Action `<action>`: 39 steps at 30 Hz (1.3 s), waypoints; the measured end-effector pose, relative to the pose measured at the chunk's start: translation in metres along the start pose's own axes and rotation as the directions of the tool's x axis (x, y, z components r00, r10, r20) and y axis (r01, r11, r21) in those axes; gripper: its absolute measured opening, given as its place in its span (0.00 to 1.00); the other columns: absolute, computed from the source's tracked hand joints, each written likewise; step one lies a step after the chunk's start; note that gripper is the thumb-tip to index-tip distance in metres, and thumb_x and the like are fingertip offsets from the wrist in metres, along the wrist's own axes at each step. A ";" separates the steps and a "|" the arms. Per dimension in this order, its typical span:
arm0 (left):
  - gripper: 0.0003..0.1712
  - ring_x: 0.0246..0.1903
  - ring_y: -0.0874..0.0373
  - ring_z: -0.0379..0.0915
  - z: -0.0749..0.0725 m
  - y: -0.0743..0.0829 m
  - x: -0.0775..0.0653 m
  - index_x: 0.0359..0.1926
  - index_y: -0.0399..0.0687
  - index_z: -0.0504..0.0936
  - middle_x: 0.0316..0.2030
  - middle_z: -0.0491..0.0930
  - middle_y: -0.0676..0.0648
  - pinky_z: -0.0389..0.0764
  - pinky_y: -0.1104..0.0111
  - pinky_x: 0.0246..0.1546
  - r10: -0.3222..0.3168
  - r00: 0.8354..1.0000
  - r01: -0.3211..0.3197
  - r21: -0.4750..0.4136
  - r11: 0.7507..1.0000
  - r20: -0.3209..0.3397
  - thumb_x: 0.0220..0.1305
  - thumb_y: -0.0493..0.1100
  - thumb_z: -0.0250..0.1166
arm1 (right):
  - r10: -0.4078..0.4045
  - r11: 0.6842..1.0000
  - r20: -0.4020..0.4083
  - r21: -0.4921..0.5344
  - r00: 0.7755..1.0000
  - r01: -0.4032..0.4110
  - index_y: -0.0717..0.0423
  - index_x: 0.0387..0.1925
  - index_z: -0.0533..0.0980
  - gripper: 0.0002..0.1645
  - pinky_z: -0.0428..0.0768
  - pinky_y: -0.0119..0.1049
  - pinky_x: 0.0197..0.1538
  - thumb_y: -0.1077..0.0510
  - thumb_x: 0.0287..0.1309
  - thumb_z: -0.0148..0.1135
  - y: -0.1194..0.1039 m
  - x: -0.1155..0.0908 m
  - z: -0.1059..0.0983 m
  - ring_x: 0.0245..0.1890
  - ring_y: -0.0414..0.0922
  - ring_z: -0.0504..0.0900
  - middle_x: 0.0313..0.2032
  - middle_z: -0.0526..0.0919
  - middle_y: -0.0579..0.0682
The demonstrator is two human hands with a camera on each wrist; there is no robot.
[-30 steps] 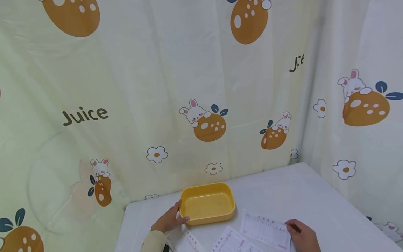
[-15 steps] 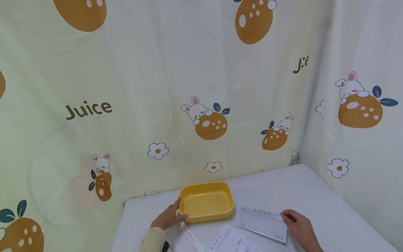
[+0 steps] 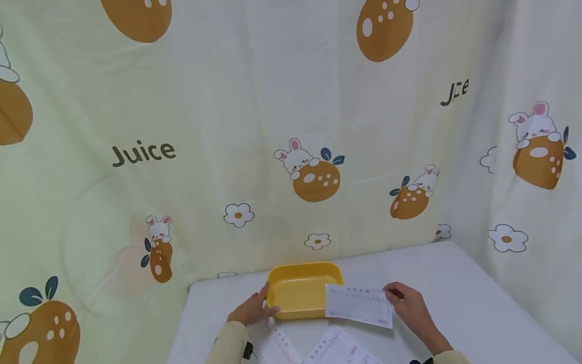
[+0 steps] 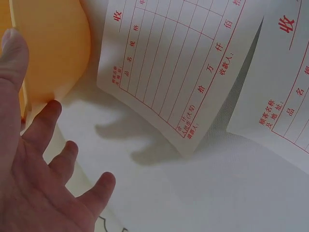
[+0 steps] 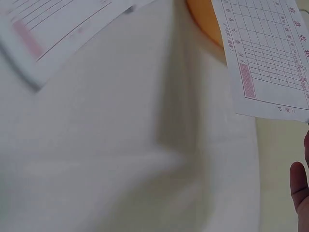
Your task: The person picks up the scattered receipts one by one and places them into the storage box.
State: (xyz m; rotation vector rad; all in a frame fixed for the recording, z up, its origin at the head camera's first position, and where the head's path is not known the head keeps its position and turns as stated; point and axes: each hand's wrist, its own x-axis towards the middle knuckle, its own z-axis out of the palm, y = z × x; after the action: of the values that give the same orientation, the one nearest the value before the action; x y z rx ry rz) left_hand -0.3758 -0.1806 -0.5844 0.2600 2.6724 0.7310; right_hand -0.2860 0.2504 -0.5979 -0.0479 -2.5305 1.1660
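My right hand (image 3: 407, 306) pinches the upper right corner of a printed receipt sheet (image 3: 359, 305). That sheet is raised and overlaps the right end of a yellow plastic tray (image 3: 300, 314). In the right wrist view the receipt's ruled grid and pink block face the camera; only part of the hand (image 5: 300, 186) shows at the edge. At the tray's left end, my left hand (image 3: 252, 309) holds the wall, thumb over the rim and index finger against the outside, as the left wrist view shows. The other fingers (image 4: 99, 191) are spread away from it.
Two more receipt sheets lie on the white table in front of the tray, a left one (image 3: 277, 346) and a middle one (image 3: 338, 349). Behind the table hangs a patterned curtain (image 3: 273, 237), with another side of it (image 3: 509, 283) to the right.
My right hand has lifted the receipt and carried it left and away from me, from the table to over the tray's right end. The left hand stays at the tray.
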 end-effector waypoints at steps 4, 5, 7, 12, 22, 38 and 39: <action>0.54 0.73 0.30 0.63 -0.001 0.003 -0.002 0.86 0.49 0.54 0.74 0.68 0.31 0.65 0.32 0.69 0.003 1.000 -0.003 0.005 1.000 0.005 0.72 0.61 0.71 | -0.006 0.999 0.018 0.038 1.000 0.005 0.63 0.41 0.85 0.06 0.82 0.37 0.42 0.72 0.68 0.65 -0.016 0.017 0.015 0.39 0.47 0.83 0.37 0.87 0.52; 0.53 0.73 0.30 0.64 -0.002 0.004 -0.002 0.86 0.49 0.54 0.74 0.69 0.31 0.65 0.32 0.69 0.003 1.000 -0.003 0.009 1.000 0.004 0.72 0.61 0.71 | -0.004 0.999 0.025 0.050 1.000 0.002 0.63 0.41 0.85 0.06 0.82 0.38 0.42 0.72 0.68 0.64 -0.020 0.021 0.020 0.39 0.47 0.82 0.38 0.87 0.52; 0.53 0.73 0.31 0.65 -0.003 0.006 -0.003 0.86 0.49 0.55 0.74 0.69 0.30 0.66 0.32 0.69 0.004 1.000 -0.004 0.012 1.000 0.003 0.73 0.60 0.71 | -0.010 0.997 0.040 0.081 0.999 0.007 0.63 0.42 0.85 0.07 0.82 0.39 0.43 0.72 0.69 0.64 -0.028 0.031 0.030 0.39 0.48 0.82 0.38 0.87 0.53; 0.52 0.73 0.32 0.65 -0.004 0.008 -0.001 0.86 0.47 0.54 0.74 0.70 0.31 0.66 0.34 0.70 0.026 1.000 -0.025 0.025 0.999 -0.003 0.74 0.58 0.70 | -0.021 0.990 0.064 0.141 0.998 0.011 0.64 0.41 0.84 0.07 0.84 0.42 0.45 0.74 0.69 0.63 -0.050 0.054 0.058 0.39 0.49 0.81 0.37 0.86 0.53; 0.53 0.73 0.33 0.65 0.001 -0.001 0.004 0.86 0.48 0.54 0.74 0.70 0.31 0.67 0.36 0.70 0.040 0.999 -0.040 0.043 0.998 -0.005 0.74 0.60 0.70 | -0.071 0.982 0.134 0.184 0.988 0.046 0.62 0.41 0.83 0.07 0.83 0.39 0.44 0.73 0.72 0.62 -0.080 0.078 0.095 0.37 0.48 0.78 0.35 0.82 0.50; 0.52 0.74 0.28 0.61 -0.001 0.005 -0.004 0.86 0.57 0.55 0.77 0.65 0.34 0.65 0.27 0.66 -0.044 0.999 0.045 0.051 0.998 -0.017 0.72 0.64 0.70 | -0.122 0.980 0.178 0.180 0.977 0.090 0.63 0.39 0.83 0.07 0.83 0.41 0.43 0.74 0.71 0.63 -0.085 0.079 0.103 0.35 0.48 0.78 0.34 0.83 0.50; 0.52 0.75 0.28 0.61 -0.001 0.005 -0.005 0.86 0.57 0.55 0.77 0.66 0.35 0.64 0.25 0.65 -0.052 0.998 0.053 0.047 0.997 -0.023 0.72 0.64 0.70 | -0.138 0.979 0.176 0.172 0.975 0.108 0.63 0.40 0.84 0.06 0.84 0.43 0.44 0.73 0.70 0.64 -0.085 0.078 0.104 0.36 0.49 0.80 0.35 0.84 0.51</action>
State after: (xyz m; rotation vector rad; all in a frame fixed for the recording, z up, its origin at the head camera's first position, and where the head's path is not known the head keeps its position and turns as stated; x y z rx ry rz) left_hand -0.3715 -0.1779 -0.5791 0.1945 2.7089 0.6584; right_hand -0.3837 0.1324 -0.5736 0.2684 -2.5443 1.3780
